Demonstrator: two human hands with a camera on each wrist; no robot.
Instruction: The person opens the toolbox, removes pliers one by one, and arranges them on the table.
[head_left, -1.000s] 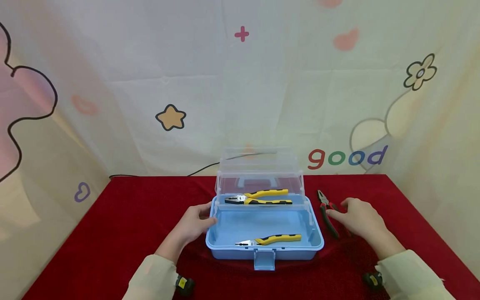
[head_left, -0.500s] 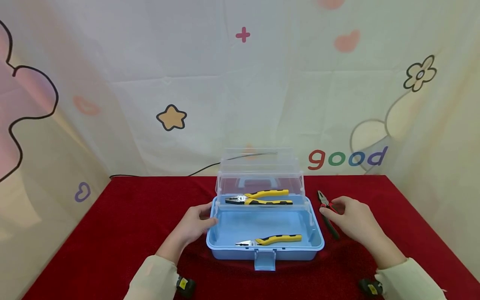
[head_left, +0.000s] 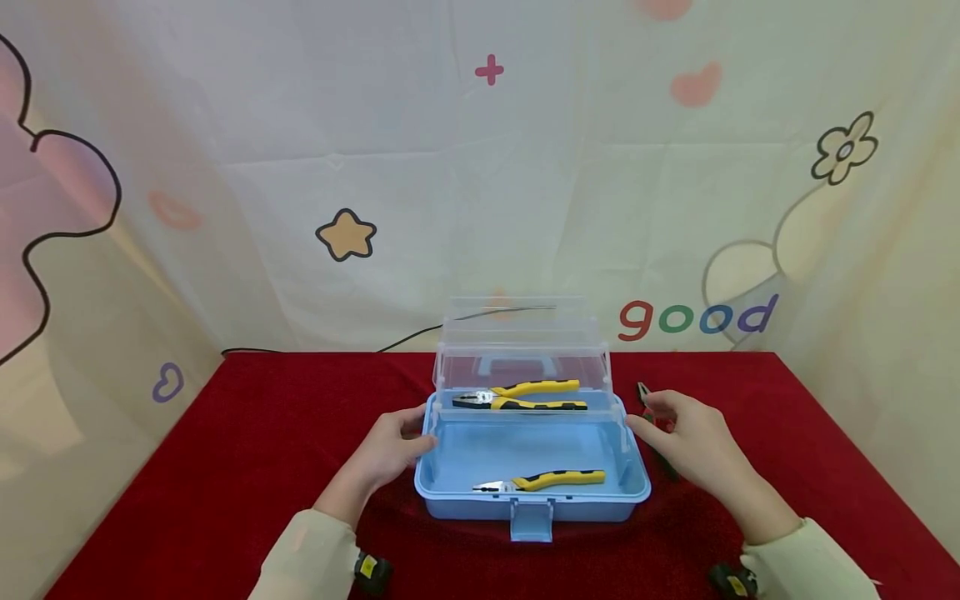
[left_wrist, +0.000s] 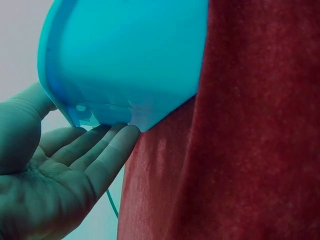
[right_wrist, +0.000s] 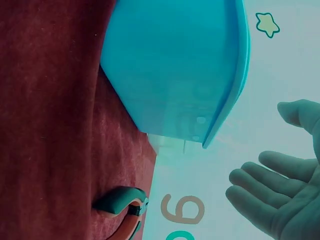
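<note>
A light blue toolbox [head_left: 528,507] stands with its clear lid raised. My left hand [head_left: 385,447] grips its left side, thumb over the rim and fingers against the outer wall [left_wrist: 130,55]. Yellow-and-black combination pliers [head_left: 536,387] lie across the back of the box. Other yellow-handled pliers [head_left: 562,479] lie along its front, partly hidden by the front wall. My right hand [head_left: 697,435] is open above red-and-black pliers [head_left: 642,392], mostly hiding them in the head view. Its thumb is close to the box's right rim; the right wrist view shows the hand apart from the box.
A red cloth [head_left: 285,433] covers the table. Behind it hangs a pale printed curtain [head_left: 390,150]. A thin black cable [head_left: 408,335] runs along the back. The box's front latch [head_left: 532,521] hangs down.
My right hand has moved left, from beside the red-and-black pliers to over them, nearer the toolbox. The left hand keeps its hold. The pliers have not visibly moved.
</note>
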